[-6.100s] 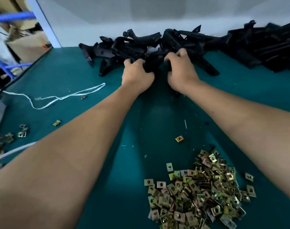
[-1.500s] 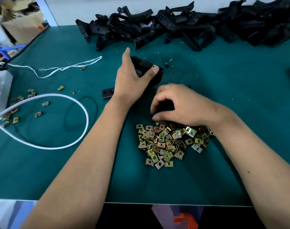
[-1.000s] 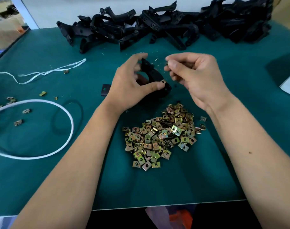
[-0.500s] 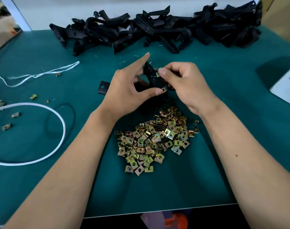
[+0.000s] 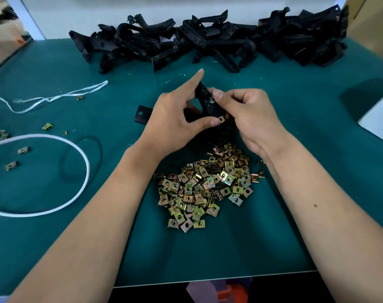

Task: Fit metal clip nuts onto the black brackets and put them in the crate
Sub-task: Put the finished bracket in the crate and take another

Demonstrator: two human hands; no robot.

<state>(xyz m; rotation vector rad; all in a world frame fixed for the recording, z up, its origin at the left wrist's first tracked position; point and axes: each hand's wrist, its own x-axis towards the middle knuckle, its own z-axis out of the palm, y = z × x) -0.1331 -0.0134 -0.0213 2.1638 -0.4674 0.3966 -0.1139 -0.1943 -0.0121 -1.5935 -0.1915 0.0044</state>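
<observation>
While the left hand [image 5: 175,121] gripped the black bracket [image 5: 208,106] upright above the table [image 5: 295,193], steadying it, the right hand [image 5: 249,117] pinched a clip nut [image 5: 212,99] against its edge, apparently pressing it on; the nut pile [image 5: 206,184] lay just below, crate unseen.

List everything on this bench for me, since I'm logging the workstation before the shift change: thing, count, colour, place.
held bracket: one, black, between both hands at centre
fitted clip nut: one, brass-coloured, on the held bracket's near end
clip nut pile: many, brass-coloured, near centre
stray clip nuts: a few, brass-coloured, left side
bracket heap: many, black, along the far edge
white cord: one loop, white, left
white string: one, white, far left
table mat: one, teal, under everything
white device: one, partly seen, right edge
left hand: gripping the bracket
right hand: pinching at the bracket
</observation>
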